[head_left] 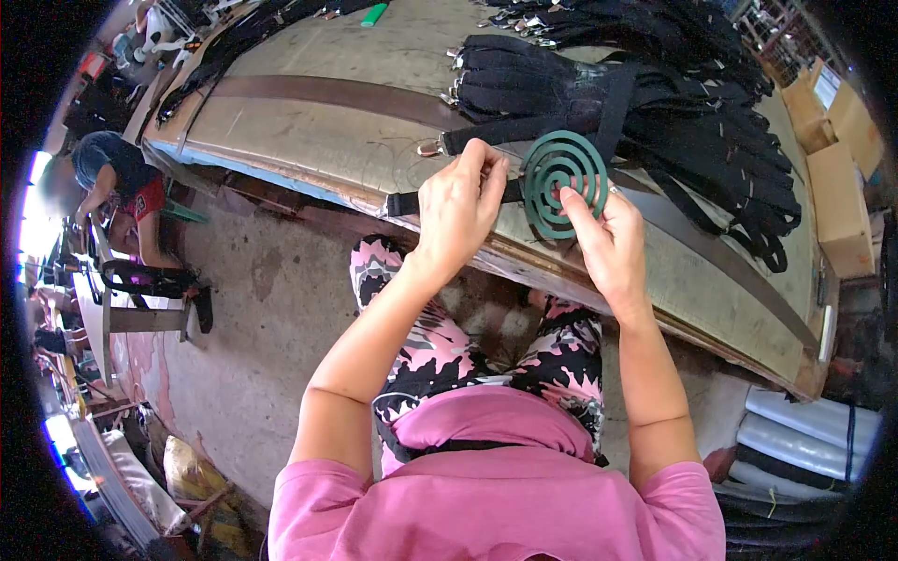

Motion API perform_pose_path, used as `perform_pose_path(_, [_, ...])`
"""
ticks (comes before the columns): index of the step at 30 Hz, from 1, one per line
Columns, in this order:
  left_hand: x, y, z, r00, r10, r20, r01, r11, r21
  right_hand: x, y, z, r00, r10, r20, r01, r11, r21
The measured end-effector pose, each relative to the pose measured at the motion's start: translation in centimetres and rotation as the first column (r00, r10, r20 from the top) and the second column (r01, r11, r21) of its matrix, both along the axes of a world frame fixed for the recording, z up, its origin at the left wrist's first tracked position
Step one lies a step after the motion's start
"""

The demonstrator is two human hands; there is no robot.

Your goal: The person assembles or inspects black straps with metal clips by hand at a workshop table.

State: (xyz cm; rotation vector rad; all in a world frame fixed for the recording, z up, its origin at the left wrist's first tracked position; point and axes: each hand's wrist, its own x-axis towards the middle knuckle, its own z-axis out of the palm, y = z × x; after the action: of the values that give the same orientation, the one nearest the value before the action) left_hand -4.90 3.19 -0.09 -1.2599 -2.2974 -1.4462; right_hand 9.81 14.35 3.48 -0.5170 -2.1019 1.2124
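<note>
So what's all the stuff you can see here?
Spiral coil: one, dark green, held up between both hands over the table edge.
Strap bundles: a big pile, black, with metal clips, on the far right of the table.
Loose strap: one, black, lying along the table's near edge behind the left hand.
Work table: one, worn tan top with a brown band across it.
Cardboard boxes: several, brown, right of the table.
Rolls: a few, pale grey, on the floor at right.
Another person: one, bent over at far left.
Left hand: grip pinching the coil's left rim.
Right hand: fingers pressing the coil's middle.
</note>
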Motion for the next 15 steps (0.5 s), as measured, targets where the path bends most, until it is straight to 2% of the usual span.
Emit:
perform_pose_path(2, [0.1,-0.1,0.0,1.000,-0.005,-0.018,0.005,1.000,0.005,0.1,0.2,0.1,0.992,-0.001,0.125,0.001,1.000,0.003])
perform_pose_path(3, [0.2,-0.1,0.2,1.000,-0.021,0.003,0.021,1.000,0.012,0.1,0.2,0.1,0.992,-0.001,0.127,0.000,1.000,0.004])
perform_pose_path(6, [0.1,-0.2,0.2,0.999,-0.044,0.013,0.044,0.999,0.018,-0.1,0.3,-0.4,0.995,-0.005,0.102,0.010,0.999,-0.048])
perform_pose_path(8, [0.0,-0.2,0.4,0.999,-0.049,-0.001,0.049,0.999,0.018,-0.3,0.2,-0.9,0.997,-0.046,-0.057,0.035,0.984,-0.175])
perform_pose_path(9, [0.1,-0.2,0.8,0.996,-0.085,0.041,0.086,0.996,-0.019,-0.3,0.1,-0.9,0.994,-0.062,-0.087,0.046,0.983,-0.181])
perform_pose_path(11, [0.0,0.0,0.8,0.990,-0.118,0.083,0.123,0.991,-0.053,-0.2,0.2,-1.2,0.993,-0.083,-0.080,0.063,0.972,-0.224])
perform_pose_path(13, [-0.5,0.6,0.1,0.985,-0.128,-0.120,0.111,0.985,-0.134,-0.2,0.0,-1.5,0.992,-0.102,-0.073,0.079,0.961,-0.266])
perform_pose_path(15, [-0.5,1.1,0.3,0.994,-0.094,-0.057,0.085,0.985,-0.151,-0.4,-0.3,-1.8,0.983,-0.143,-0.112,0.104,0.948,-0.301])
